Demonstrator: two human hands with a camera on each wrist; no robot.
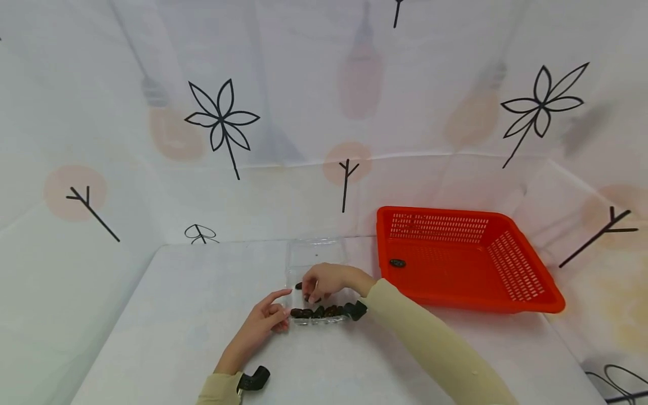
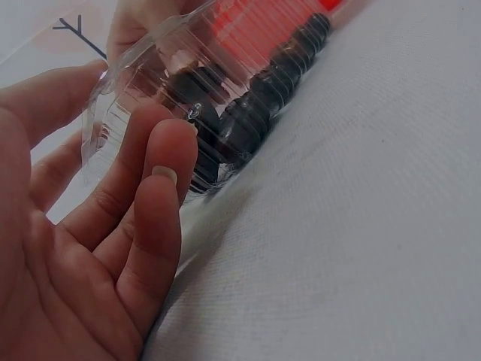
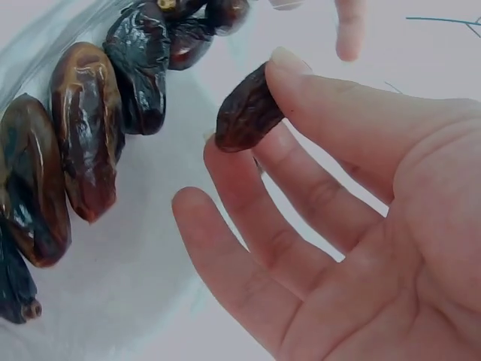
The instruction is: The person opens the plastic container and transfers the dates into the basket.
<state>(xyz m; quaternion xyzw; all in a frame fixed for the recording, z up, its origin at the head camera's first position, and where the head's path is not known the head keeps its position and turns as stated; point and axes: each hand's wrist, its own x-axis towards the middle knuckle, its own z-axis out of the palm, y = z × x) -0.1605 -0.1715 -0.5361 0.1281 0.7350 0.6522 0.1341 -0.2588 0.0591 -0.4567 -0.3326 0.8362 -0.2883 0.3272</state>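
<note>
My right hand is over a clear plastic box whose lid stands open at the back. In the right wrist view it pinches a dark brown date between thumb and fingertips, with the other fingers spread. Several shiny dates lie in a row along the box's near side. Another date sits farther back, partly hidden by the right hand. At the box's left side is my left hand, index finger extended toward the edge. Its other fingers bend loosely against the clear wall in the left wrist view.
To the right of the box stands a red plastic basket with slotted walls, holding one dark date near its left side. A white cloth covers the table, and a patterned white curtain rises behind it.
</note>
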